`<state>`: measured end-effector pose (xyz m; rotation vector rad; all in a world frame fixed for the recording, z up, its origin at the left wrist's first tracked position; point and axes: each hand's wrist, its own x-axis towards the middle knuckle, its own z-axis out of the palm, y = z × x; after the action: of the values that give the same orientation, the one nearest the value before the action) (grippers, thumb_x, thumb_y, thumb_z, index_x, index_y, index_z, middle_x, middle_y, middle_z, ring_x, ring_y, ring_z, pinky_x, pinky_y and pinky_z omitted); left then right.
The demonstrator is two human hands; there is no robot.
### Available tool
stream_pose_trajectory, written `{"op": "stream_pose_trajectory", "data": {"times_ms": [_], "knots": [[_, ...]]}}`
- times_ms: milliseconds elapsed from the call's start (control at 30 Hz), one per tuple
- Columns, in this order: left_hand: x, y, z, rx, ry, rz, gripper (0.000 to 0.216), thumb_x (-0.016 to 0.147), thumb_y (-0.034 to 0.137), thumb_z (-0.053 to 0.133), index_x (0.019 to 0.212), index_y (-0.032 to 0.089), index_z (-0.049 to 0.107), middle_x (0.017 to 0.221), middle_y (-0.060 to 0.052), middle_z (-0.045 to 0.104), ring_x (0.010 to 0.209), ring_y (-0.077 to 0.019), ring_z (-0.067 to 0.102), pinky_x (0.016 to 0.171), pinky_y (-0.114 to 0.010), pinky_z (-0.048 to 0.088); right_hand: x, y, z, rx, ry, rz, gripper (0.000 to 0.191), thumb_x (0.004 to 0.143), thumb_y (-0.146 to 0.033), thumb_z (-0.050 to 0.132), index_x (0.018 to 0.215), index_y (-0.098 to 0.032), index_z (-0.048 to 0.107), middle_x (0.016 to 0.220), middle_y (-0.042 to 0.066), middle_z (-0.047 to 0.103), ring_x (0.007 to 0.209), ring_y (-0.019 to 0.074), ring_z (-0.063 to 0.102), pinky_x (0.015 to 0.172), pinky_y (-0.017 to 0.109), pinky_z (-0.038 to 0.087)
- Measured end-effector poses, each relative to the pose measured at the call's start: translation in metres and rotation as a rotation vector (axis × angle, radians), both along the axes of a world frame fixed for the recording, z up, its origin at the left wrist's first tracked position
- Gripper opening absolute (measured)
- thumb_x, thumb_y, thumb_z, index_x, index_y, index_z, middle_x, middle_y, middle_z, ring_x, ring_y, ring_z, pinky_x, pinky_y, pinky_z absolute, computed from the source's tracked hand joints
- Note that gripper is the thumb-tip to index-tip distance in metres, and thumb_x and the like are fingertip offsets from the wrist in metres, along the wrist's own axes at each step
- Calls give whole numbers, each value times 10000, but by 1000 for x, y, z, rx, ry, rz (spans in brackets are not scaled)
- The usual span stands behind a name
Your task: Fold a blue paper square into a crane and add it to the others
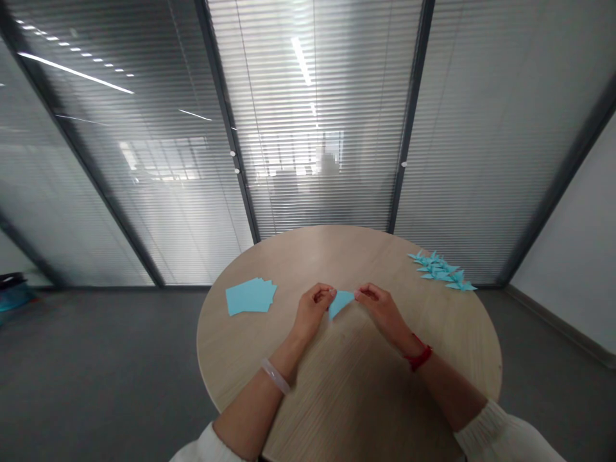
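A small light-blue piece of folded paper [341, 303], roughly triangular, is held just above the middle of the round table. My left hand [315, 307] pinches its left corner, fingers curled in. At the opposite corner, the fingertips of my right hand [378, 304] pinch the paper too. Part of the paper's left edge is hidden behind my left fingers. To the left lies a fanned stack of flat light-blue paper sheets [250, 298]. Several folded light-blue paper cranes [440, 267] sit in a cluster near the table's right edge.
The round wooden table [337, 250] has a pale grain top. Behind it stand glass partitions with blinds [317, 205] and dark frames. A white wall [572, 237] rises at the right, and a blue and black object [17, 295] is on the floor at far left.
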<state>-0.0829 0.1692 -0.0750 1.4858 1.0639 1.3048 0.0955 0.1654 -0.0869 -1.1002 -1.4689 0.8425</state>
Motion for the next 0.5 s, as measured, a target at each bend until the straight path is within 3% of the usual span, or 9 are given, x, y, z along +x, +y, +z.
{"op": "stream_pose_trajectory", "data": {"times_ms": [100,200,267,500], "knots": [[-1,0,-1,95,113,52,243,757,397,609,773,155,632,600,21,538,574,-110,455,563,-222,344,-3,-3,0,16,-111,23,194,762,-378,582,785,-187,602,732,13,633,667,167,601,625,270,455],[0,-4,0,173,223,7,219,790,376,574,776,166,633,691,-5,596,651,-130,502,625,-230,367,-5,-6,0,58,-173,60,229,777,-376,585,908,-196,637,848,37,676,768,183,629,712,295,477],[1,-6,-1,201,273,-28,217,805,374,559,787,173,639,742,-20,627,696,-142,533,657,-233,381,-6,-8,1,85,-222,88,224,798,-386,568,881,-199,662,850,43,692,788,193,636,735,307,476],[1,-2,-6,120,245,-47,311,780,431,579,904,154,643,649,4,583,613,-130,511,593,-230,382,-2,-5,0,131,-291,14,245,829,-380,538,780,-191,685,779,39,700,748,198,636,704,295,460]]}}
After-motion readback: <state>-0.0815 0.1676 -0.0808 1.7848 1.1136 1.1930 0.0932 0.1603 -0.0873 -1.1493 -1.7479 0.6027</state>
